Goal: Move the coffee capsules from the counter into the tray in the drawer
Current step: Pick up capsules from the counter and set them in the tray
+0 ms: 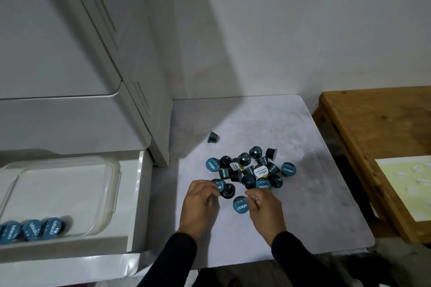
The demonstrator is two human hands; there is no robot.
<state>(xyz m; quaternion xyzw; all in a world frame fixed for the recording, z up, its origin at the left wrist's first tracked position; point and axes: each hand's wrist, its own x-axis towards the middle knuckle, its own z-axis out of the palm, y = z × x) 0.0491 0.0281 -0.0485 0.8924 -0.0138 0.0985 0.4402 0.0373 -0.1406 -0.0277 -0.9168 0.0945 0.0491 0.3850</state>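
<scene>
- Fingers of our left hand [201,202] curl at the near-left edge of the heap, pinching what looks like a blue-lidded capsule [218,184], with a dark capsule [228,190] touching the fingertips; the knuckles hide the contact, so we hedge on which one is truly gripped.
- Fingers of our right hand [264,208] are bent over the near side of the heap, a ring on one; they touch the rim of a lone blue-lidded capsule [240,204], but we cannot tell whether they hold anything.
- We see the grey counter [303,142] as the largest surface, with the open white drawer [137,193] to its left.
- Inside the drawer sits the clear tray [109,170], its left part cut off by the frame edge.
- We find the capsule pile [250,169] heaped mid-counter, just beyond both hands; most lie tumbled, lids facing various ways.
- Three blue-lidded capsules [32,229] stand in a row at the tray's near-left corner, the leftmost cropped.
- One stray capsule [213,137] lies on its side, apart from the heap, toward the wall.
</scene>
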